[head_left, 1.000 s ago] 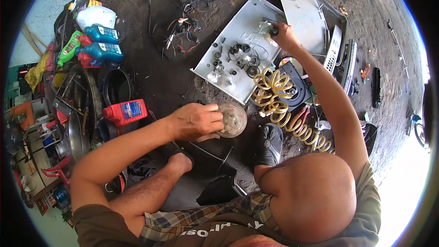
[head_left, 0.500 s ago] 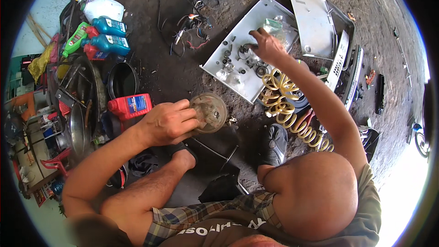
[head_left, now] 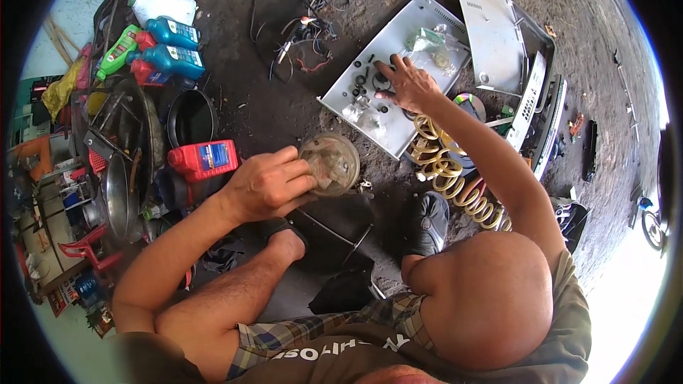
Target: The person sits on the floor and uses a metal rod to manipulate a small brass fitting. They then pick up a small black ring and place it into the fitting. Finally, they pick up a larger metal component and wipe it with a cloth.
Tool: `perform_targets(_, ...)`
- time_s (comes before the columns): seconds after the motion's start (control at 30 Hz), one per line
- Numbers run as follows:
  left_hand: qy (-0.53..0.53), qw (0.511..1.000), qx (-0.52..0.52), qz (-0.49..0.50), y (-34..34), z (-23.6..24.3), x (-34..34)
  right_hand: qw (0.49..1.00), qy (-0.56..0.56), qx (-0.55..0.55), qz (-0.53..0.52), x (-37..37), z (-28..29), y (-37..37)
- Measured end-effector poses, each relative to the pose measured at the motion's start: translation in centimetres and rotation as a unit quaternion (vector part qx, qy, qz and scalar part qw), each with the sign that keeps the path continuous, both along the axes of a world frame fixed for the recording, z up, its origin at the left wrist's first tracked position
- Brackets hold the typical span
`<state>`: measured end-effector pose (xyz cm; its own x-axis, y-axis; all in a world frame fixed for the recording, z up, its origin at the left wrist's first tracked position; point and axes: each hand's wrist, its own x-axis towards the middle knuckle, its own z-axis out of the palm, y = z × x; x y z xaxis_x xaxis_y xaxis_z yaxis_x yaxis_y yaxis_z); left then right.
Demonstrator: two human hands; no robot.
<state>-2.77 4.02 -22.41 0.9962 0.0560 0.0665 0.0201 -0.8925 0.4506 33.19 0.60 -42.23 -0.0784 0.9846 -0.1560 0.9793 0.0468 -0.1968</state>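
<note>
My left hand [head_left: 274, 183] grips a round, clouded clear plastic container [head_left: 340, 160] by its left side, fingers wrapped over the rim. Pale stuff shows inside it, too dim to name. My right hand [head_left: 413, 85] reaches over a shallow grey metal tray [head_left: 384, 37], its fingers apart and angled down at the small parts. Beneath and beside those fingers lie several small dark rings and rubber-like bits [head_left: 361, 82]. Small clear plastic bags [head_left: 368, 117] rest toward the tray's near side, and a larger clear bag with green on it [head_left: 430, 41] lies beyond my hand.
A coiled yellow hose [head_left: 448, 171] lies right of the tray, under my right forearm. A grey metal panel [head_left: 487, 28] leans at the far right. Tangled wires [head_left: 306, 39] sit on the dirt ahead. Bottles, a red jug [head_left: 205, 160] and a black pan [head_left: 192, 121] stand at left.
My right hand has shifted slightly left and nearer over the small parts, uncovering more of the bag with green. My left hand has tilted the container a little, showing more of its inside.
</note>
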Motion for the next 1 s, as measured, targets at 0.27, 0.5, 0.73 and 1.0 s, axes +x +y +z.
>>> perform_targets(0.27, -0.041, 0.997, 0.058, 0.030, 3.7, 0.4, 1.8, 0.994, 0.014, 0.038, 0.106, 1.2, -3.1, 2.0)
perform_targets(0.5, -0.059, 0.992, 0.100, 0.048, 7.6, -0.4, 4.4, 0.997, 0.061, 0.012, 0.046, 1.7, -2.6, 2.4)
perform_targets(0.73, -0.053, 0.992, 0.100, 0.046, 9.1, -3.6, 8.5, 0.953, 0.223, 0.130, -0.158, 3.6, -2.6, 1.8)
perform_targets(1.0, -0.041, 0.992, 0.115, 0.017, 9.2, -7.5, 12.3, 0.872, 0.299, 0.269, -0.280, 2.9, 3.7, 3.1)
